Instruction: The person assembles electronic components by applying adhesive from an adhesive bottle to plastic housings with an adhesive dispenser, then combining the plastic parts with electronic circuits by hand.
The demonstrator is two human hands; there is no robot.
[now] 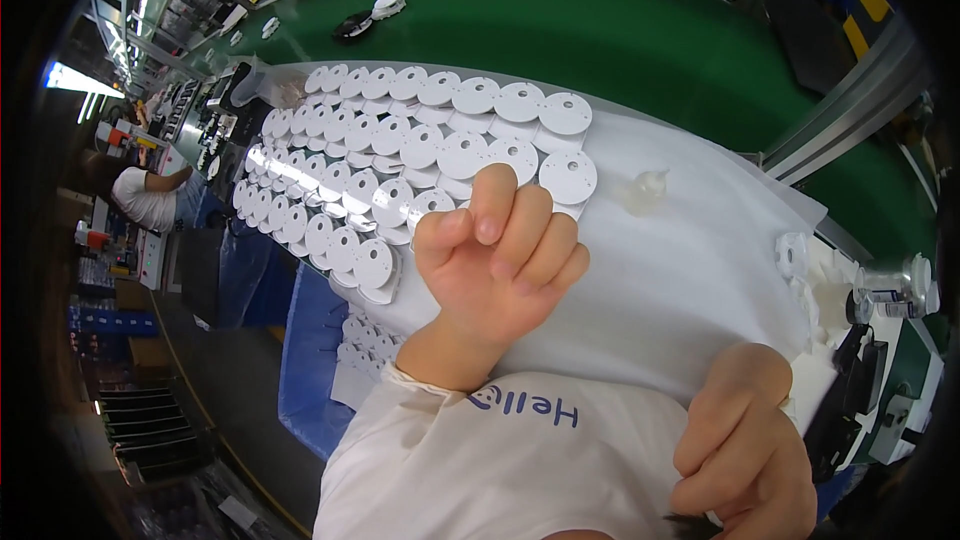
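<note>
My left hand is raised, palm up, beside the near right end of several rows of round white discs. Its fingers curl in toward the palm and the thumb bends close to the index fingertip; nothing shows between them. Each disc has a small dark hole, and they overlap along their rows on the white-covered table. My right hand is close to my body at the lower right, fingers bent and closed. What it holds, if anything, is hidden; a small dark patch shows below its fingers.
A crumpled translucent piece lies right of the discs. Clear jars are at the right edge. A black part and white part sit on the green surface behind. A blue-lined bin stands lower left; another person sits far left.
</note>
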